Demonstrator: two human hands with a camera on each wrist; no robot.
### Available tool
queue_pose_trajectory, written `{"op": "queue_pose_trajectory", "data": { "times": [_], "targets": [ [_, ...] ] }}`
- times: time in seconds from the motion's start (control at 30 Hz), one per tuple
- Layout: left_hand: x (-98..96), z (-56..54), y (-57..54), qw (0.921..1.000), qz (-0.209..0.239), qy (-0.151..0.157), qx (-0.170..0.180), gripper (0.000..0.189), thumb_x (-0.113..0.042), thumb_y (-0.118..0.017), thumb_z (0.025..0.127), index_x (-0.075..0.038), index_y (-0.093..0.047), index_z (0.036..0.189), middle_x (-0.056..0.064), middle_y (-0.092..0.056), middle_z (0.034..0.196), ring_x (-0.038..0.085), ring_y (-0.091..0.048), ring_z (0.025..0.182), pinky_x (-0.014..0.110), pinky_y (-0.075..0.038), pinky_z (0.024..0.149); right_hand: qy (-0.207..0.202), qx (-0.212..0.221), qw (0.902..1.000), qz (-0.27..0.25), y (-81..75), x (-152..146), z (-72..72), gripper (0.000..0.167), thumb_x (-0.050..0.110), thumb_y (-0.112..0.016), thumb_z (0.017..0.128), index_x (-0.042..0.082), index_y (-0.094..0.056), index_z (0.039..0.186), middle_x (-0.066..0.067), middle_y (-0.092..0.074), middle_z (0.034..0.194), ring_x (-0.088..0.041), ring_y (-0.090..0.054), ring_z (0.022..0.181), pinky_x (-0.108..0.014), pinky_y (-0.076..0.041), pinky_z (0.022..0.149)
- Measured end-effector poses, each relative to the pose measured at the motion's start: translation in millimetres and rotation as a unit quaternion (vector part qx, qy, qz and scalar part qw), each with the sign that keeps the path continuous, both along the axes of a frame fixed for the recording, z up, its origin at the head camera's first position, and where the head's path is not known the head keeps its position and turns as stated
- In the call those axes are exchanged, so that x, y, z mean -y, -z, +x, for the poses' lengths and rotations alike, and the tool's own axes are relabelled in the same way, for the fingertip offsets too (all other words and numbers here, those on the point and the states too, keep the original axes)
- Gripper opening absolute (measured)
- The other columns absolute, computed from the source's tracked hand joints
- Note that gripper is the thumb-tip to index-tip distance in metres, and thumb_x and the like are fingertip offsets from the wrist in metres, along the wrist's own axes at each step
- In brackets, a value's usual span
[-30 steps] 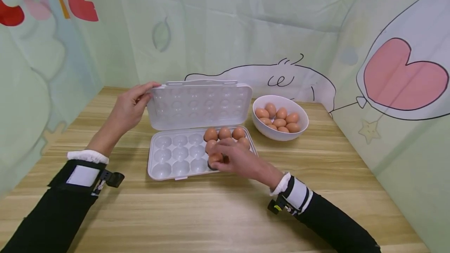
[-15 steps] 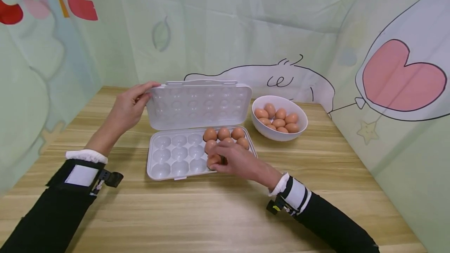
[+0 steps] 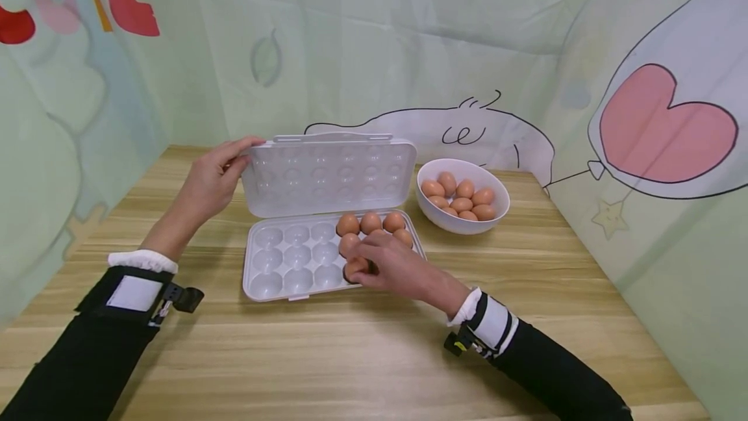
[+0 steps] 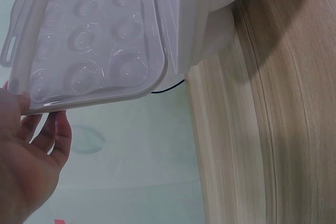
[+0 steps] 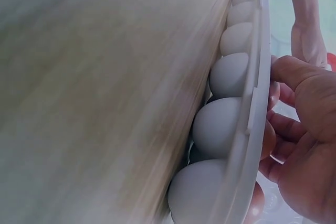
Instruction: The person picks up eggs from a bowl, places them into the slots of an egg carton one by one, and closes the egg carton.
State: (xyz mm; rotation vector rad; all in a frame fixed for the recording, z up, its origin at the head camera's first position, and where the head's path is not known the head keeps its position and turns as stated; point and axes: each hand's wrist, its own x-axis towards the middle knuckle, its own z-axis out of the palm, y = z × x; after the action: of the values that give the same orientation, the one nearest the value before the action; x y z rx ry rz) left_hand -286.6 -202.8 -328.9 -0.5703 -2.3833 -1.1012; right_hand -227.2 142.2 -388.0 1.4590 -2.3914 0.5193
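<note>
In the head view my left hand [image 3: 213,180] holds the upper left corner of the raised clear plastic lid [image 3: 327,177] of an egg box. Thumb and fingers pinch the lid's edge in the left wrist view. My right hand [image 3: 400,268] is over the right half of the white egg tray [image 3: 298,280], pinching a brown egg [image 3: 355,269] at a front-row cup. Behind it, several brown eggs [image 3: 371,222] sit in the back and middle rows; my hand partly hides them. The left three columns of cups hold no eggs. The right wrist view shows the tray's edge [image 5: 252,124] beside my fingers.
A white bowl [image 3: 461,225] with several brown eggs [image 3: 461,204] stands right of the lid. Printed fabric walls [image 3: 374,38] enclose the wooden table [image 3: 327,362] at the back and both sides.
</note>
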Motion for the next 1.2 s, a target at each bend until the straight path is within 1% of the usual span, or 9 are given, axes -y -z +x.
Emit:
{"op": "queue_pose_trajectory", "data": {
  "times": [0.23,0.47,0.63,0.83,0.9,1.0,1.07,1.13,1.2],
  "targets": [
    [-0.1,0.5,0.3,1.0,0.002,-0.001,0.007,0.038,-0.003,-0.049,0.109,-0.011,-0.062,0.143,0.017,-0.061,0.14,0.028,-0.057,0.096,0.009,-0.04,0.074,0.01,-0.013,0.9997,0.02,0.0,1.0,0.4,0.018,0.02,-0.083,0.089,0.015,-0.067,0.097,0.007,-0.061,0.091,-0.013,-0.052,0.084,-0.024,-0.044,0.076],
    [0.0,0.7,-0.4,1.0,-0.002,0.003,-0.007,0.037,-0.003,-0.049,0.109,-0.009,-0.061,0.144,0.019,-0.062,0.139,0.026,-0.053,0.09,0.012,-0.039,0.072,0.019,-0.043,0.9987,0.017,0.4,0.4,1.8,0.016,0.018,-0.081,0.087,0.015,-0.071,0.1,0.006,-0.064,0.096,-0.015,-0.052,0.088,-0.026,-0.044,0.08],
    [0.6,-0.1,0.0,1.0,-0.001,0.006,-0.004,0.038,-0.003,-0.049,0.109,-0.009,-0.06,0.145,0.021,-0.061,0.139,0.028,-0.054,0.091,0.012,-0.039,0.072,0.015,-0.035,0.9993,0.005,-0.3,-0.1,2.9,0.017,0.016,-0.082,0.086,0.014,-0.073,0.101,0.004,-0.066,0.1,-0.015,-0.054,0.095,-0.026,-0.046,0.087],
    [0.4,0.9,0.2,1.0,-0.004,0.0,-0.007,0.038,-0.004,-0.049,0.109,-0.01,-0.061,0.144,0.018,-0.063,0.137,0.026,-0.053,0.089,0.013,-0.039,0.071,0.022,-0.026,0.9994,0.001,-5.5,-2.8,1.8,0.024,0.024,-0.084,0.088,0.013,-0.076,0.108,0.004,-0.069,0.107,-0.013,-0.056,0.101,-0.026,-0.048,0.087],
    [0.5,1.5,0.2,1.0,-0.004,-0.001,-0.006,0.038,-0.004,-0.049,0.109,-0.01,-0.061,0.144,0.018,-0.063,0.137,0.027,-0.053,0.088,0.013,-0.039,0.071,0.024,-0.026,0.9994,0.0,-9.5,-5.4,-0.1,0.026,0.027,-0.083,0.09,0.012,-0.076,0.111,0.002,-0.067,0.11,-0.015,-0.056,0.105,-0.03,-0.047,0.092],
    [-0.1,1.5,0.1,1.0,-0.003,-0.001,-0.001,0.038,-0.004,-0.049,0.109,-0.01,-0.061,0.145,0.018,-0.062,0.138,0.027,-0.053,0.089,0.012,-0.039,0.072,0.039,-0.016,0.9991,0.002,-18.0,-13.1,-2.1,0.036,0.031,-0.082,0.091,0.01,-0.075,0.119,-0.005,-0.067,0.121,-0.022,-0.057,0.118,-0.04,-0.044,0.104],
    [-0.2,1.2,0.1,1.0,-0.002,-0.002,0.002,0.038,-0.004,-0.049,0.109,-0.01,-0.061,0.144,0.018,-0.062,0.138,0.026,-0.053,0.089,0.012,-0.039,0.072,0.057,-0.001,0.9983,0.009,-24.5,-20.0,-2.9,0.043,0.033,-0.08,0.092,0.007,-0.072,0.127,-0.01,-0.065,0.13,-0.027,-0.054,0.127,-0.047,-0.041,0.108],
    [-0.3,0.7,0.2,1.0,-0.002,-0.003,0.002,0.037,-0.005,-0.049,0.109,-0.011,-0.061,0.144,0.017,-0.062,0.138,0.026,-0.051,0.088,0.013,-0.039,0.071,0.081,0.013,0.9964,0.021,-30.5,-27.2,-3.8,0.05,0.036,-0.079,0.093,0.008,-0.068,0.134,-0.013,-0.061,0.141,-0.031,-0.048,0.137,-0.051,-0.039,0.113],
    [-0.3,0.3,0.4,1.0,-0.002,-0.004,0.0,0.037,-0.005,-0.049,0.109,-0.011,-0.061,0.144,0.017,-0.062,0.137,0.025,-0.05,0.086,0.014,-0.038,0.07,0.103,0.02,0.9938,0.038,-36.1,-34.2,-5.2,0.055,0.039,-0.075,0.096,0.009,-0.064,0.14,-0.015,-0.056,0.147,-0.034,-0.043,0.143,-0.054,-0.037,0.115]
  ]
}}
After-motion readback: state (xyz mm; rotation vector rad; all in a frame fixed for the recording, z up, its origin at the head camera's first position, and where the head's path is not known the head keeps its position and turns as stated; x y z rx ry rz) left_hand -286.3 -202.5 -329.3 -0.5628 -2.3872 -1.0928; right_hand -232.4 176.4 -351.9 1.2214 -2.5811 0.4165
